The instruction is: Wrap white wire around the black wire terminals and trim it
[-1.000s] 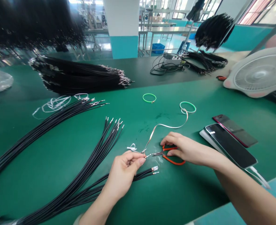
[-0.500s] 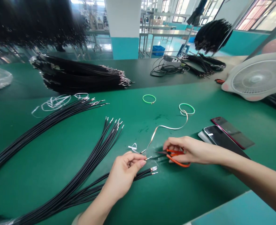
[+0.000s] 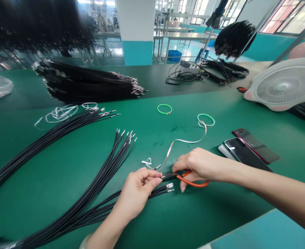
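My left hand (image 3: 138,191) is pinched shut on the tip of a thin black wire with a metal terminal, low in the middle of the green table (image 3: 220,214). Wrapped around orange-handled snips (image 3: 191,181), my right hand (image 3: 199,165) holds their dark blades right at the left fingertips. A thin metal strip (image 3: 183,141) curls away from that spot toward a green ring (image 3: 206,119). Under my left hand lies a small bundle of black wires (image 3: 157,190) with metal ends.
Fanned bundles of black wires (image 3: 111,155) cover the left half. A large pile (image 3: 90,84) lies behind them, white ties (image 3: 61,113) nearby. Two phones (image 3: 248,148) sit at the right, a white fan (image 3: 282,84) beyond. Another green ring (image 3: 164,109) lies mid-table.
My right hand has lifted the snips and brought the blades left to the wire tip held in my left fingers. My left hand has barely moved.
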A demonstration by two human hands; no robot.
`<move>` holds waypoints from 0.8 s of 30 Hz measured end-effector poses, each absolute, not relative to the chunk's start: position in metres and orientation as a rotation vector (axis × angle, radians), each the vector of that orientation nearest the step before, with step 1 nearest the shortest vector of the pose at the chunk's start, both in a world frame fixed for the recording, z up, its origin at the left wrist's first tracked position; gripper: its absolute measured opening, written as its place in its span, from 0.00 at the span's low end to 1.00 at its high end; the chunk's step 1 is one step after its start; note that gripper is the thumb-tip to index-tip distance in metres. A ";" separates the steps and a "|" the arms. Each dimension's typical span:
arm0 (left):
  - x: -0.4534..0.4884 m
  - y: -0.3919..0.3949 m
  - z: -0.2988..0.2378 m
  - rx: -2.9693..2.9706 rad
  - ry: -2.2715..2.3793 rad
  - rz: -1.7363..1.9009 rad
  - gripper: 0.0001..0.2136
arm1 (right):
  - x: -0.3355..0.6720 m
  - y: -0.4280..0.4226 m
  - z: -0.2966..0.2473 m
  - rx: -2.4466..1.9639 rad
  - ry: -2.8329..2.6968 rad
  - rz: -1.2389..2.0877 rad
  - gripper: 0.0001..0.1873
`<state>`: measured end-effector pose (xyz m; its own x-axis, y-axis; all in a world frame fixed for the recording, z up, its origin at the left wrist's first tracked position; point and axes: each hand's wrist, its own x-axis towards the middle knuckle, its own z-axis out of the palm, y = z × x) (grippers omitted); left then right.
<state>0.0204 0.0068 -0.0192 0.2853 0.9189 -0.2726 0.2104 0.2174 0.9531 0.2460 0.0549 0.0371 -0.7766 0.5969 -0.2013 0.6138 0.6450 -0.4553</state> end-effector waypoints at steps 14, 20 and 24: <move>0.019 0.006 -0.021 1.357 1.209 0.688 0.10 | 0.247 0.066 0.026 0.833 2.904 -0.582 0.14; 0.019 0.005 -0.020 1.328 1.252 0.671 0.10 | 0.250 0.066 0.020 0.773 3.028 -0.328 0.15; 0.016 0.005 -0.020 1.378 1.282 0.674 0.09 | 0.258 0.061 0.011 1.042 2.938 -0.206 0.14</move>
